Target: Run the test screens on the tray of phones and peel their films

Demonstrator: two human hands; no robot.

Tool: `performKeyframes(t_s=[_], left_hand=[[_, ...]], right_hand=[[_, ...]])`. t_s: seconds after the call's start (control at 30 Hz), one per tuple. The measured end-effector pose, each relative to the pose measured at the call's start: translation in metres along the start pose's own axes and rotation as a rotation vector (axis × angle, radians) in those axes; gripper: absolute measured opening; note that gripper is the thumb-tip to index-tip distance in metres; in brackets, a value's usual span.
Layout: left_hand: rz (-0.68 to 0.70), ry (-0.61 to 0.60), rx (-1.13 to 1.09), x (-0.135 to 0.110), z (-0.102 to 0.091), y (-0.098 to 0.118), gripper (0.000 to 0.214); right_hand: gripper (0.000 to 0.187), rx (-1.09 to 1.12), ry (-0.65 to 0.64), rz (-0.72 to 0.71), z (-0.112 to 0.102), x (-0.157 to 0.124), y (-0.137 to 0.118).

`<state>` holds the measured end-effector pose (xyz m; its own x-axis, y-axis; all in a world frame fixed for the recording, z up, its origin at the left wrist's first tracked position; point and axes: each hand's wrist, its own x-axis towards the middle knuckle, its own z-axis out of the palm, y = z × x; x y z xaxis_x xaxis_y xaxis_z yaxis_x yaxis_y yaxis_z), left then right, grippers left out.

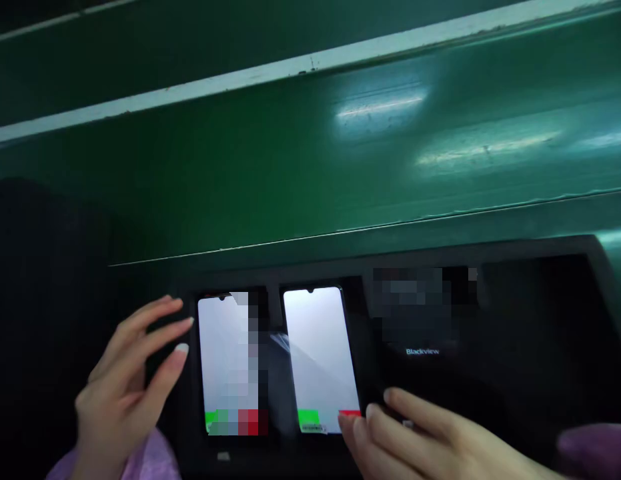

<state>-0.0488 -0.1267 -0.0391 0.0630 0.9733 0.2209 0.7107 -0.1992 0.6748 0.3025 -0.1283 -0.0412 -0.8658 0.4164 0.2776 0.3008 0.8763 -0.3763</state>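
Two smartphones with lit white screens lie side by side in a black tray (190, 460). The left phone (225, 360) is partly covered by a pixelated patch. The right phone (317, 353) shows a green block at its lower left and a red one at its lower right. My left hand (133, 370) hovers beside the left phone, fingers apart and holding nothing. At the lower right corner of the right phone is my right hand (410, 433), its thumb over the red block. Its fingers are spread, with nothing held.
A dark device with the word Blackview (423, 351) lies to the right, partly hidden by pixelation. Beyond the tray runs a shiny green surface (240, 180) with light reflections, crossed by a pale strip (205, 87).
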Motion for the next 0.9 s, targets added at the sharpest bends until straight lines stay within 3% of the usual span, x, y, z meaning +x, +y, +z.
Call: performKeyframes(t_s=[0.07, 0.13, 0.3, 0.43, 0.63, 0.9], left_hand=[[-0.192, 0.162, -0.135, -0.008, 0.016, -0.008, 0.026], [-0.267, 0.265, -0.216, -0.014, 0.031, -0.012, 0.020], [-0.216, 0.315, -0.149, -0.015, 0.046, -0.015, 0.016], [-0.120, 0.258, -0.029, -0.008, 0.042, -0.019, 0.019], [-0.054, 0.098, 0.244, 0.004, 0.035, -0.016, 0.028], [0.014, 0.108, 0.300, 0.026, 0.027, -0.021, 0.016]], right_hand=[[0.037, 0.065, -0.006, 0.095, -0.003, 0.010, 0.010], [0.029, 0.160, 0.029, 0.213, -0.007, 0.022, 0.025], [0.006, 0.272, 0.297, 0.545, -0.021, 0.051, 0.067], [0.006, 0.322, 0.484, 0.730, -0.033, 0.059, 0.076], [0.006, 0.408, 0.598, 0.762, -0.033, 0.055, 0.067], [0.008, 0.463, 0.594, 0.735, -0.027, 0.051, 0.066]])
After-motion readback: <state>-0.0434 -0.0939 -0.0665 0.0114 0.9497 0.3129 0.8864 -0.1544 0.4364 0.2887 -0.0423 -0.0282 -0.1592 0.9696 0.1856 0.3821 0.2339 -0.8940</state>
